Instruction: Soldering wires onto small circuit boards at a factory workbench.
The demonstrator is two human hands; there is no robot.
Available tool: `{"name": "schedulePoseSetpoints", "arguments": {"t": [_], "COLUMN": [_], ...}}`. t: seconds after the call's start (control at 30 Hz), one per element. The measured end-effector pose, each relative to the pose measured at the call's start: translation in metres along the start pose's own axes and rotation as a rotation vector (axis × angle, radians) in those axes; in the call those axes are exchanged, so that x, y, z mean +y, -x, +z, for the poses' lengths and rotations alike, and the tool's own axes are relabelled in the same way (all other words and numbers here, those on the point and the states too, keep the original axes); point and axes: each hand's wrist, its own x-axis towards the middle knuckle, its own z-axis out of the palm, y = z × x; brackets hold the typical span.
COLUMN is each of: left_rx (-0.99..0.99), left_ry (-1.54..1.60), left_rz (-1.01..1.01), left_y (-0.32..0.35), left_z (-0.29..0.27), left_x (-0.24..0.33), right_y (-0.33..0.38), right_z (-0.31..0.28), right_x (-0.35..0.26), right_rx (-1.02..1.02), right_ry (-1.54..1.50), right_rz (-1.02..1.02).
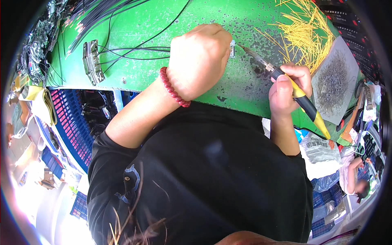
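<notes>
Lining up a soldering iron (309,107) with a small metal piece (232,49).

The right hand (283,98) grips the soldering iron, its tip just beside the piece on the green table (251,92); the left hand (200,57) is curled against the piece's other side, fingers hidden, so I can't tell its grip. Seemingly a positioning step, calling next for a light, steady touch.

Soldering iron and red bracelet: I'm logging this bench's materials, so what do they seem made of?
Soldering iron: yellow-and-black handle likely plastic, perhaps rubber-gripped, from its smooth two-colour contours; slim front looks metallic, from its glint.
Red bracelet: rounded beads with a slight shine, possibly plastic, glass, wood or stone; the look leaves it open.
</notes>
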Motion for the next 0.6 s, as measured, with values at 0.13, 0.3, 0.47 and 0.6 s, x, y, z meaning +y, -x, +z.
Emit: {"name": "schedulePoseSetpoints", "arguments": {"t": [0.13, 0.3, 0.47, 0.6], "left_rx": [-0.001, -0.007, -0.024, -0.021], "left_ry": [-0.011, 0.026, 0.09, 0.103], "left_rz": [-0.005, 0.002, 0.014, 0.001], "left_y": [0.0004, 0.0004, -0.0007, 0.0012], "left_z": [0.0002, 0.0011, 0.0002, 0.0015], "left_x": [0.0002, -0.0028, -0.0051, -0.0043], "right_y": [0.0006, 0.0005, 0.0012, 0.0019], "right_z": [-0.0008, 0.0021, 0.0007, 0.0001], "right_x": [0.0003, -0.0001, -0.001, -0.0015], "right_rx": [0.001, 0.006, 0.013, 0.01], "right_ry": [-0.008, -0.112, -0.113, -0.121], "right_rz": [0.006, -0.011, -0.006, -0.012]}}
